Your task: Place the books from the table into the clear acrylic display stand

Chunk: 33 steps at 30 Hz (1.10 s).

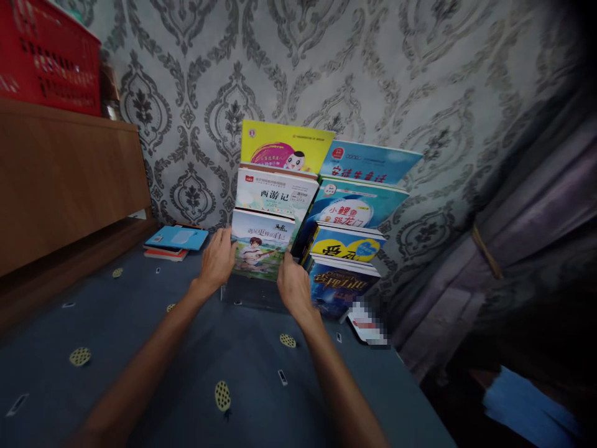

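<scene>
My left hand (218,258) grips the left edge of a book (255,254) whose cover shows a figure playing a guitar. On the opposite edge, my right hand (295,285) closes around the same book. It stands upright, leaning back in the front of a clear tiered stand (254,296). Behind it rise a white book (275,188) and a yellow book (289,144). The stand's right column holds a dark blue book (342,285) in front, then a blue-and-yellow book (349,244), a teal book (368,198) and a light blue book (373,163). My fingertips behind the held book are hidden.
A small pile of books (180,238) lies left of the stand, near a wooden cabinet (69,180) topped by a red basket (56,59). A blurred-out flat object (368,325) lies at right. A curtain (461,274) hangs beyond the right edge of the patterned blue cloth (196,373).
</scene>
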Motion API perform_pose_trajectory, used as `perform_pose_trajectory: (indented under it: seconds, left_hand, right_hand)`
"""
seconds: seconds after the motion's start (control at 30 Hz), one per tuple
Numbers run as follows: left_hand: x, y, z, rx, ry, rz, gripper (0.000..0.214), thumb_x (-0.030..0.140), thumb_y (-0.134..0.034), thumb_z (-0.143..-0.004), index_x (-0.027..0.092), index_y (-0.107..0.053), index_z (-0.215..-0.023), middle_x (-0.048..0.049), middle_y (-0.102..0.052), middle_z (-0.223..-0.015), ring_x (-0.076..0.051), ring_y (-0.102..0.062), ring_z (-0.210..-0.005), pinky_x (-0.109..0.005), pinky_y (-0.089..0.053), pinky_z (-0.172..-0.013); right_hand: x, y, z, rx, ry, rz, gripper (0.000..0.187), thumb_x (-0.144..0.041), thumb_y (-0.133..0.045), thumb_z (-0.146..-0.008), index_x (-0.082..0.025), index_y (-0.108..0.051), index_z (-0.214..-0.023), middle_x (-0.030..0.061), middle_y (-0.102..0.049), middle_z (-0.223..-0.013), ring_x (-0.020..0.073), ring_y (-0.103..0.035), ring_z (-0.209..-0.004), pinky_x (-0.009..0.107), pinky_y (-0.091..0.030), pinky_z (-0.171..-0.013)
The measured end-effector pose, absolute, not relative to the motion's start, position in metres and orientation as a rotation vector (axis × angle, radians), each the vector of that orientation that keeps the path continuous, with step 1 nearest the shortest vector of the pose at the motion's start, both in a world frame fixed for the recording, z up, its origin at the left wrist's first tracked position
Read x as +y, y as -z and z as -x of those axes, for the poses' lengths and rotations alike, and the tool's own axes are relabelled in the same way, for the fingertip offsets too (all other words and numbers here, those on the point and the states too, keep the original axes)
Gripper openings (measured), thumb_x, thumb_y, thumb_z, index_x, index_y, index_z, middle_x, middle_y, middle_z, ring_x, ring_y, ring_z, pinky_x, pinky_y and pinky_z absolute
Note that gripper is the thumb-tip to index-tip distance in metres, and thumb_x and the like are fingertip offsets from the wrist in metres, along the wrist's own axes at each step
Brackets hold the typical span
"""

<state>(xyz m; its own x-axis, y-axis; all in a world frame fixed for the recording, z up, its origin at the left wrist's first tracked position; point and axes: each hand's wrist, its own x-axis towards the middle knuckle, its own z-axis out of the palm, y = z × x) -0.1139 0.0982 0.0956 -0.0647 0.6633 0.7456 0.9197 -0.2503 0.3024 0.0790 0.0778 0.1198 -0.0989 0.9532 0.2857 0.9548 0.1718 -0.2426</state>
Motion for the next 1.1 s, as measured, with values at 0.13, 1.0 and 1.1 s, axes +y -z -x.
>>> perform_pose_trajectory:
  seconds: [0.13,1.0,1.1]
  left_hand:
    - [0.097,-0.098,0.116,-1.697,1.216,1.934,0.024,0.021,-0.046,-0.097,0.018,-0.051,-0.121,-0.0109,-0.06,-0.108,-0.027,-0.057,-0.104,-0.038,-0.048,-0.089]
    - [0.095,-0.099,0.113,-1.684,1.266,1.92,0.026,0.023,-0.046,-0.094,0.018,-0.051,-0.119,-0.0105,-0.06,-0.106,-0.027,-0.059,-0.103,-0.039,-0.049,-0.088]
    - [0.094,-0.1,0.113,-1.684,1.297,1.915,0.031,0.025,-0.048,-0.093,0.017,-0.05,-0.123,-0.0121,-0.06,-0.109,-0.028,-0.058,-0.106,-0.041,-0.049,-0.091]
  right_hand:
    - [0.082,-0.117,-0.083,-2.071,0.011,1.738,0.043,-0.011,-0.033,-0.099,-0.009,-0.049,-0.139,0.0176,-0.076,-0.1,0.0262,-0.074,-0.086,0.03,-0.049,-0.072]
    - [0.101,-0.095,-0.094,-1.897,-0.144,1.193,0.058,-0.021,-0.039,-0.094,-0.013,-0.038,-0.152,0.0168,-0.061,-0.141,0.027,-0.058,-0.13,0.046,-0.047,-0.107]
    - [0.099,-0.096,-0.093,-1.841,-0.136,1.13,0.061,-0.027,-0.043,-0.096,-0.015,-0.034,-0.155,0.0173,-0.062,-0.139,0.0283,-0.058,-0.129,0.048,-0.048,-0.106]
